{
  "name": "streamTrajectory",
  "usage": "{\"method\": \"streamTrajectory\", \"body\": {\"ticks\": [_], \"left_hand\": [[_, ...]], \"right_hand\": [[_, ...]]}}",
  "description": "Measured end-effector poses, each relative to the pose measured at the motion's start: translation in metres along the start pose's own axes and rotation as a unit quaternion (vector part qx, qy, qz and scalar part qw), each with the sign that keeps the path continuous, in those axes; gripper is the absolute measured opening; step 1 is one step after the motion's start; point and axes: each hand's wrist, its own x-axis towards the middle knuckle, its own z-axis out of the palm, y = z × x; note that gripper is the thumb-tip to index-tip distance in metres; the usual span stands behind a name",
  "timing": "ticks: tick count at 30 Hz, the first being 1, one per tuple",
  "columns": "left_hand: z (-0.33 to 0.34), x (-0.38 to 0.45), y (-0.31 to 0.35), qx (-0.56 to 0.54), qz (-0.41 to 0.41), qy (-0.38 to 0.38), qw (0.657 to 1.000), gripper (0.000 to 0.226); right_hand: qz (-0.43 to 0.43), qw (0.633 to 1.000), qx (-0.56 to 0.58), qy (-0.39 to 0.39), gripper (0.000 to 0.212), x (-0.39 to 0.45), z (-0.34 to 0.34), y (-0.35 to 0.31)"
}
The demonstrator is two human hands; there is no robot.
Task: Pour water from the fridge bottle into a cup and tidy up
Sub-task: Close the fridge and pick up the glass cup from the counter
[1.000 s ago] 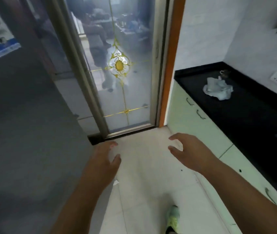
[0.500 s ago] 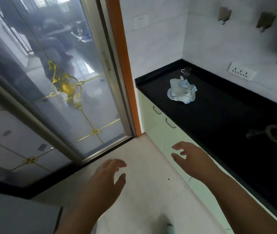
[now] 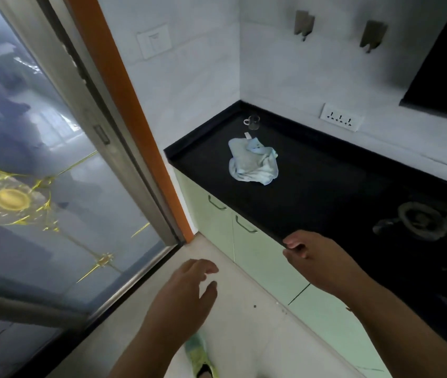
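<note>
A small clear glass cup (image 3: 253, 123) with a handle stands in the far corner of the black counter (image 3: 312, 192). Just in front of it lies a crumpled light blue cloth (image 3: 252, 162). My left hand (image 3: 187, 290) hovers over the floor with relaxed fingers and holds nothing. My right hand (image 3: 318, 257) is in front of the counter's front edge, fingers loosely bent, empty. No bottle or fridge is in view.
A glass sliding door (image 3: 39, 186) with gold ornament fills the left, beside an orange frame (image 3: 135, 118). Pale green cabinets (image 3: 244, 241) sit under the counter. A gas burner (image 3: 421, 219) is set into the counter at right. Wall socket (image 3: 341, 120) above.
My view has swung right, away from the grey fridge door toward the counter. Both hands stay raised and empty; the right one now reaches the counter's front edge.
</note>
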Motion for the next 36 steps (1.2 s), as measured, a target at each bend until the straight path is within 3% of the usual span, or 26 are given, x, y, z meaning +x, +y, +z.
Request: {"method": "streamTrajectory", "body": {"ticks": [11, 17, 23, 36], "left_hand": [[-0.090, 0.174, -0.067, 0.020, 0.086, -0.096, 0.991, 0.020], [-0.116, 0.252, -0.067, 0.010, 0.107, -0.125, 0.986, 0.020], [-0.120, 0.353, -0.056, 0.022, 0.143, -0.133, 0.980, 0.024], [-0.096, 0.548, -0.036, 0.016, 0.114, -0.146, 0.983, 0.041]], "right_hand": [[0.121, 0.986, 0.072, 0.089, 0.015, 0.116, 0.024, -0.076], [0.160, 0.974, 0.116, 0.112, 0.012, 0.157, 0.037, -0.088], [0.174, 0.967, 0.131, 0.131, 0.021, 0.228, 0.021, -0.084], [0.160, 0.967, 0.155, 0.126, 0.021, 0.413, -0.011, -0.072]]}}
